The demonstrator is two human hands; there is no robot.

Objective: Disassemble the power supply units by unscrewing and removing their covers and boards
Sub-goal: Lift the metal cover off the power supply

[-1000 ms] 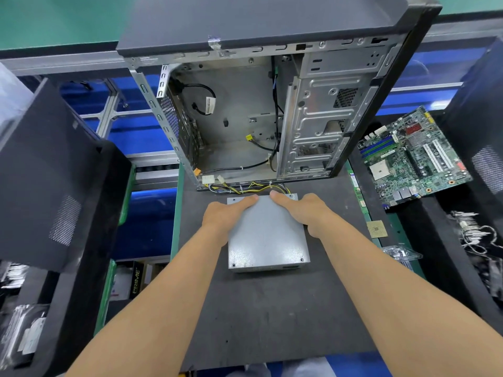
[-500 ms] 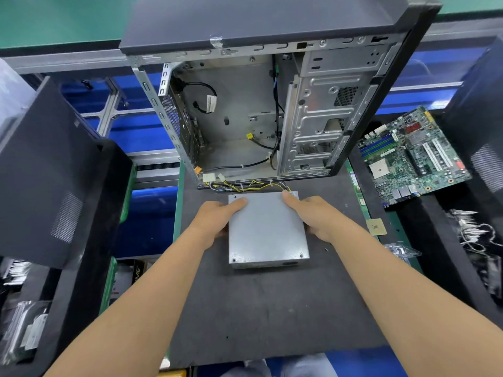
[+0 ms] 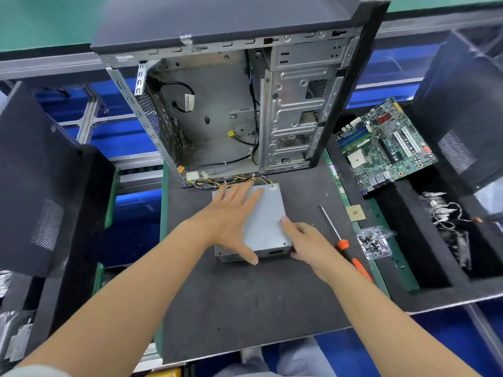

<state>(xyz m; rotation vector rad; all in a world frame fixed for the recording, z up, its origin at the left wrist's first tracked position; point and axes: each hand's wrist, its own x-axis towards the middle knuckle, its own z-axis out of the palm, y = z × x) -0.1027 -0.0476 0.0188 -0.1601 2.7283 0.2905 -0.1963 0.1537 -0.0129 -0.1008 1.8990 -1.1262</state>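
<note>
The grey power supply box (image 3: pixel 268 216) lies flat on the dark mat (image 3: pixel 245 308), a little above the mat's centre, its far edge just beside the open computer case (image 3: pixel 245 110) that stands at twelve o'clock. A bundle of yellow and black wires (image 3: pixel 234 182) runs from the box's far side along the foot of the case.

The left hand (image 3: pixel 231 221) lies flat on top of the box with fingers straight and spread, thumb reaching down over the near edge (nothing is pinched). The right hand (image 3: pixel 307 240) grips the box's near right corner, thumb on the top face and fingers curled round the side.

At three o'clock from the box, an orange-handled screwdriver (image 3: pixel 340 238) lies on the mat, near the right hand but apart from it. Further toward three o'clock sits a clear plastic dish of screws (image 3: pixel 375 240), and at two o'clock a green circuit board (image 3: pixel 381 148).
</note>
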